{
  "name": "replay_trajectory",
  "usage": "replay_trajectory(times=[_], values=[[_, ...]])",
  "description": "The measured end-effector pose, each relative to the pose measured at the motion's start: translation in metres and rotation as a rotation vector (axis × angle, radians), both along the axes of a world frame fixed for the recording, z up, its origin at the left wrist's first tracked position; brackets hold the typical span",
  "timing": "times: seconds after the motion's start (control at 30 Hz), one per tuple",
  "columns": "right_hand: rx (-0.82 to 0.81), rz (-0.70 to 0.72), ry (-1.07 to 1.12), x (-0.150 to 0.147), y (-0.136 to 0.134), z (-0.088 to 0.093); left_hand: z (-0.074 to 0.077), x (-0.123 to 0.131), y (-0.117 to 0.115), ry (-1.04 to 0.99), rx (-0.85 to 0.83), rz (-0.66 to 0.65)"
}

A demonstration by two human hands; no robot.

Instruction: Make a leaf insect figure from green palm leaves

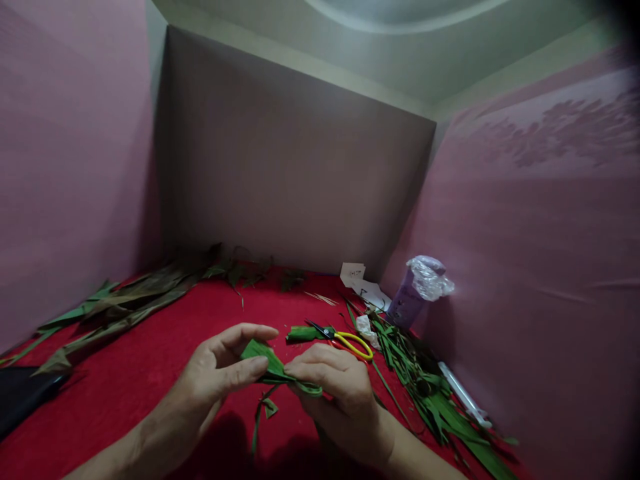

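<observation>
A folded green leaf (273, 361) is held over the red cloth between both hands. My right hand (345, 397) pinches its right end, where the layers curl into a loop. On the left side, my left hand (215, 373) has its thumb against the leaf, with the index finger arched above it; its other fingers are partly hidden. Just beyond the hands lies a short rolled piece of leaf (303, 333). Scissors (353, 342) with yellow and red handles rest across its right end. Below the held leaf are a leaf scrap (271, 407) and a thin strip.
Cut leaf strips (420, 380) heap up at the right, beside a purple container (407, 297) topped with clear plastic. Long drying leaves (135, 300) lie at the left, near a dark flat object (30, 393). White papers (369, 292) and thin sticks (321, 298) lie farther back. Walls enclose the space.
</observation>
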State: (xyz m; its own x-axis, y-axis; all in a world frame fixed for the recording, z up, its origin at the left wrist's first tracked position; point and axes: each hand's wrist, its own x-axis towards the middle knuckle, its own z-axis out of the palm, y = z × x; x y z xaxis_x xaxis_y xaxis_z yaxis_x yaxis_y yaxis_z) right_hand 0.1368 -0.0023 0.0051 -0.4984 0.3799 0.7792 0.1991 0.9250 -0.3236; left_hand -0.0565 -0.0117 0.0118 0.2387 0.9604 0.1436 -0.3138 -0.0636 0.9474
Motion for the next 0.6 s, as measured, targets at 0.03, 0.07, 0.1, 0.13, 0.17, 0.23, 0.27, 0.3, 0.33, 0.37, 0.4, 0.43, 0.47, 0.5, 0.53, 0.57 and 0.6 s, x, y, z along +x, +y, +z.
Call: replay_trajectory(times=[0.03, 0.07, 0.1, 0.13, 0.17, 0.23, 0.27, 0.3, 0.33, 0.37, 0.4, 0.43, 0.47, 0.5, 0.53, 0.57, 0.6], values=[[0.004, -0.007, 0.004, -0.0003, -0.0006, 0.0005, -0.0008, 0.0, -0.0001, 0.007, 0.005, 0.006], [0.006, -0.014, 0.009, -0.0007, -0.0011, 0.0011, -0.0015, -0.0003, 0.0001, 0.016, 0.012, 0.012], [0.006, -0.02, 0.011, -0.0012, -0.0016, 0.0017, -0.0022, -0.0008, 0.0003, 0.024, 0.023, 0.019], [0.004, -0.026, 0.011, -0.0016, -0.0019, 0.0021, -0.0028, -0.0013, 0.0005, 0.032, 0.036, 0.025], [0.0, -0.032, 0.012, -0.002, -0.0021, 0.0022, -0.0032, -0.0019, 0.0007, 0.041, 0.05, 0.031], [-0.007, -0.044, 0.018, -0.0023, -0.0018, 0.0012, -0.0035, -0.0029, 0.0006, 0.055, 0.075, 0.045], [-0.008, -0.05, 0.022, -0.0023, -0.0015, 0.0002, -0.0033, -0.0031, 0.0002, 0.061, 0.085, 0.053], [-0.009, -0.056, 0.026, -0.0021, -0.0011, -0.0008, -0.0029, -0.0031, -0.0005, 0.07, 0.091, 0.06], [-0.009, -0.058, 0.026, -0.0018, -0.0008, -0.0019, -0.0023, -0.0027, -0.0013, 0.076, 0.095, 0.07], [-0.011, -0.058, 0.023, -0.0016, -0.0006, -0.0026, -0.0016, -0.002, -0.0022, 0.074, 0.098, 0.083], [-0.015, -0.057, 0.018, -0.0013, -0.0006, -0.0031, -0.0009, -0.0011, -0.003, 0.068, 0.099, 0.1], [-0.016, -0.055, 0.016, -0.0013, -0.0008, -0.0031, -0.0003, -0.0001, -0.0038, 0.058, 0.098, 0.119], [-0.017, -0.053, 0.017, -0.0014, -0.001, -0.0029, 0.0002, 0.0011, -0.0044, 0.046, 0.096, 0.136], [-0.013, -0.051, 0.022, -0.0016, -0.0013, -0.0024, 0.0005, 0.0021, -0.0047, 0.034, 0.096, 0.145], [-0.008, -0.051, 0.028, -0.002, -0.0015, -0.0018, 0.0006, 0.0031, -0.0048, 0.028, 0.095, 0.149], [-0.003, -0.051, 0.033, -0.0025, -0.0015, -0.0014, 0.0005, 0.0038, -0.0047, 0.026, 0.093, 0.144], [0.004, -0.049, 0.037, -0.0028, -0.0014, -0.0011, 0.0003, 0.0043, -0.0045, 0.027, 0.091, 0.139]])
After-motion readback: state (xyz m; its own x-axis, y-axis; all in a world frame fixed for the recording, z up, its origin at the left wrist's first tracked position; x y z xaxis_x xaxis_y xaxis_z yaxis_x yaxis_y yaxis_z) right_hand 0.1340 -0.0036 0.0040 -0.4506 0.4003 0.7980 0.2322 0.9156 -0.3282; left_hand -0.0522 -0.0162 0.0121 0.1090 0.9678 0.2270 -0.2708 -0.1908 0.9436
